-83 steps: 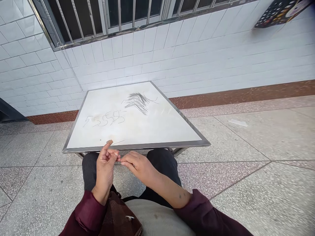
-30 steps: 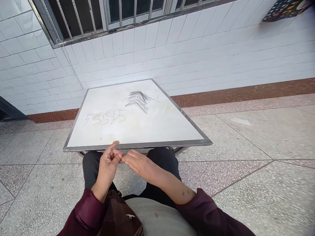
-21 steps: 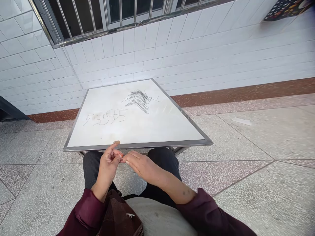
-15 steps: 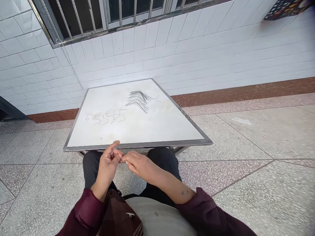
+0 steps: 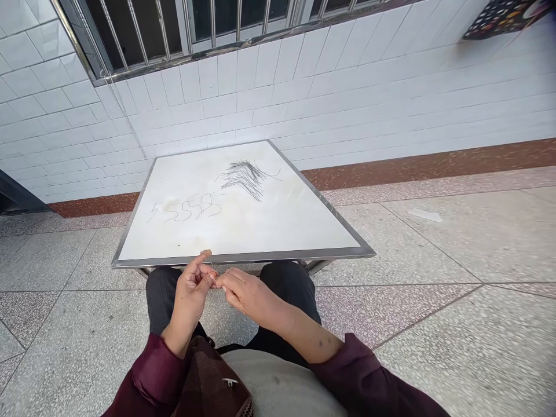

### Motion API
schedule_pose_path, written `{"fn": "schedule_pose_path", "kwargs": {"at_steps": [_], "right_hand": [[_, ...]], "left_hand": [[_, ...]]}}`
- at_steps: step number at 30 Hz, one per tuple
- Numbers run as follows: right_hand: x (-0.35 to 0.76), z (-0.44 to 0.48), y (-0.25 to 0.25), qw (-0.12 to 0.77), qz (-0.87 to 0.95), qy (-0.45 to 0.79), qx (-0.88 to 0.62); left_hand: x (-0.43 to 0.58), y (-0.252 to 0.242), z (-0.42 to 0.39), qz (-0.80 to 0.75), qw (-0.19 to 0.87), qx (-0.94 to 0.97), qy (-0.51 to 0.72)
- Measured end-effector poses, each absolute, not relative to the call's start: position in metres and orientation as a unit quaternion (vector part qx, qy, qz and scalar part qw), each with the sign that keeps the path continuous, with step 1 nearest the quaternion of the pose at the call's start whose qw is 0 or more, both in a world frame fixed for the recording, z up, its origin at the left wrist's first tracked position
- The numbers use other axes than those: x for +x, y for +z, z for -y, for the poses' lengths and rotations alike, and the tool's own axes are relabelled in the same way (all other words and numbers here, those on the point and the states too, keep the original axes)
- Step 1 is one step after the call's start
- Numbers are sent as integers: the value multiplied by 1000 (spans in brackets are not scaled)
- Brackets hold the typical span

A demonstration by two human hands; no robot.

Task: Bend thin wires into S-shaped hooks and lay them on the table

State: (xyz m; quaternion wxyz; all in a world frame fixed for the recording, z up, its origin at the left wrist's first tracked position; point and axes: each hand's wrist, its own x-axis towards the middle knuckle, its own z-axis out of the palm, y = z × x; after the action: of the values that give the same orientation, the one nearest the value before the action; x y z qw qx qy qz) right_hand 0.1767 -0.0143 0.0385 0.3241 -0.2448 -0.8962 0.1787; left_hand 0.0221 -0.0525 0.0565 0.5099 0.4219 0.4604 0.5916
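Observation:
My left hand [image 5: 191, 288] is closed in a pinch just in front of the table edge, its index finger raised. A fine thread [image 5: 212, 264] runs from near that fingertip down to the pinch. At the pinch shows a tiny orange-red spot [image 5: 213, 274], too small to name. My right hand [image 5: 244, 291] has its fingers pressed together and touches the left fingertips from the right. What it holds there is hidden.
A white table [image 5: 295, 223] with a metal rim stands before my knees, against the tiled wall. Dark thin lines [image 5: 245, 176] and a row of 5-like marks [image 5: 186, 208] show on its top. A pale strip [image 5: 424, 215] lies on the floor at right.
Hardly anything differs. Both hands stay together at the same spot, with only a very slight shift of the fingers.

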Motion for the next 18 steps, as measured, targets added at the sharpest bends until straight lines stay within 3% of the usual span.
{"fn": "schedule_pose_path", "kwargs": {"at_steps": [18], "right_hand": [[176, 15, 38, 326, 892, 191, -248]], "left_hand": [[24, 57, 54, -464, 507, 408, 601]]}}
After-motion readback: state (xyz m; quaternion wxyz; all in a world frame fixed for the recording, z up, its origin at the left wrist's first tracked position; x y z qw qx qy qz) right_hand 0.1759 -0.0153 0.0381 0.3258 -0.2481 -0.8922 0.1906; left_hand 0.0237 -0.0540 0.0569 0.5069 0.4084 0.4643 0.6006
